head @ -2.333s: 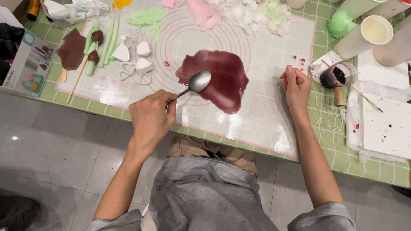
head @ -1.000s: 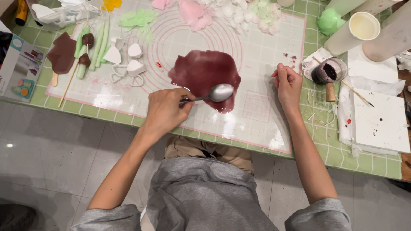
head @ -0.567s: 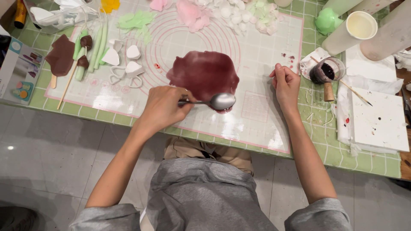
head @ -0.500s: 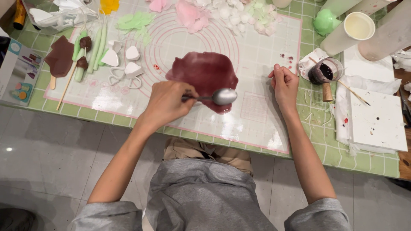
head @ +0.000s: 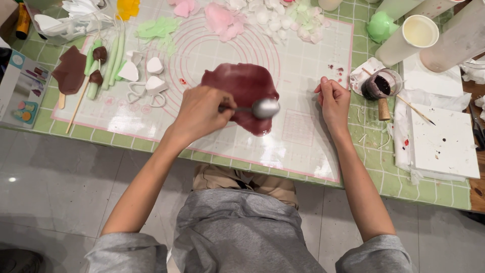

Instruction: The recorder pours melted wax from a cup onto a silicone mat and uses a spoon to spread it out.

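A flat dark-red sheet of soft clay [head: 242, 88] lies on a translucent work mat [head: 313, 136] with pink circles. My left hand [head: 199, 114] grips a metal spoon [head: 262, 107], whose bowl rests on the lower right part of the sheet. My right hand [head: 333, 101] lies to the right of the sheet with fingers curled, pressing down on the mat and holding nothing.
White heart shapes and wire cutters [head: 149, 81], green rolls and brown pieces [head: 81, 71] lie at the left. Pink, white and green petals [head: 262, 17] sit at the back. A small jar of dark paint [head: 379, 86], white tubes [head: 409, 38] and a white pad [head: 444, 141] stand right.
The spoon has slid from the sheet's left side across to its lower right edge, with my left hand following. My right hand has stayed on the mat.
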